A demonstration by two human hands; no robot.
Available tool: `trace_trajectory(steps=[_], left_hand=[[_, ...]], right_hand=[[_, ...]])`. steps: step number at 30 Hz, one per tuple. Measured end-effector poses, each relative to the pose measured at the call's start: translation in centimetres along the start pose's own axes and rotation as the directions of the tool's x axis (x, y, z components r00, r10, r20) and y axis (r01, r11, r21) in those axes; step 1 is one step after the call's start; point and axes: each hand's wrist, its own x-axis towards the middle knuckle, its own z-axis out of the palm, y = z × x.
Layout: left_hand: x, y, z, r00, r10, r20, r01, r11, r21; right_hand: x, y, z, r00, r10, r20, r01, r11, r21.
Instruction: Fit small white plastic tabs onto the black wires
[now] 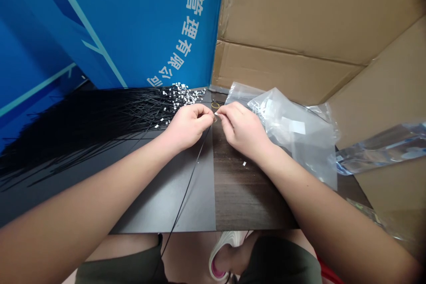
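Above the table, my left hand and my right hand meet fingertip to fingertip. My left thumb and forefinger are closed on a thin black wire, which trails down past the table's front edge. A tiny white piece shows at the tips of my right thumb and forefinger, which pinch it; its exact kind is too small to tell. Left of my left hand lies a large bundle of black wires, with small white pieces at its near ends.
Clear plastic bags lie to the right of my right hand. A yellow ring rests behind my fingertips. One loose white bit is on the dark wood tabletop. A blue panel and cardboard stand behind.
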Motion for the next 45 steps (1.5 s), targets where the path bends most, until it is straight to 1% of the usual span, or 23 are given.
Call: trace_trajectory(steps=[11, 16, 24, 29, 34, 38, 40, 45], left_hand=[[0.04, -0.17, 0.13, 1.0, -0.005, -0.001, 0.005, 1.0, 0.01], [-0.05, -0.21, 0.23, 1.0, -0.02, -0.009, 0.02, 1.0, -0.005], [-0.04, -0.15, 0.24, 1.0, -0.028, -0.014, 0.028, 0.999, -0.04], [0.01, -0.07, 0.16, 0.999, -0.037, -0.005, 0.037, 0.998, -0.048], [0.11, -0.23, 0.19, 0.997, -0.069, -0.014, 0.068, 0.995, -0.077], [0.14, -0.37, 0.3, 0.994, -0.108, 0.032, 0.111, 0.986, -0.12], [0.13, -0.4, 0.37, 0.993, -0.114, 0.042, 0.118, 0.985, -0.129], [0.08, -0.48, 0.51, 0.992, -0.123, 0.026, 0.126, 0.979, -0.16]], right_hand=[[-0.06, -0.12, 0.11, 1.0, 0.007, 0.017, -0.007, 1.0, -0.014], [-0.1, -0.2, 0.14, 0.999, 0.026, 0.04, -0.026, 1.0, -0.012], [-0.09, -0.3, 0.1, 0.998, 0.024, 0.057, -0.022, 1.0, -0.02], [-0.11, -0.32, 0.15, 0.999, 0.03, 0.042, -0.029, 0.999, -0.023], [-0.1, -0.05, 0.09, 0.998, 0.059, -0.008, -0.059, 0.998, -0.02], [-0.09, -0.1, 0.1, 0.998, 0.053, -0.032, -0.054, 0.998, -0.032], [-0.1, -0.21, 0.15, 0.998, 0.043, -0.038, -0.044, 0.998, -0.032], [-0.1, -0.38, 0.22, 0.998, 0.056, -0.028, -0.057, 0.998, -0.02]])
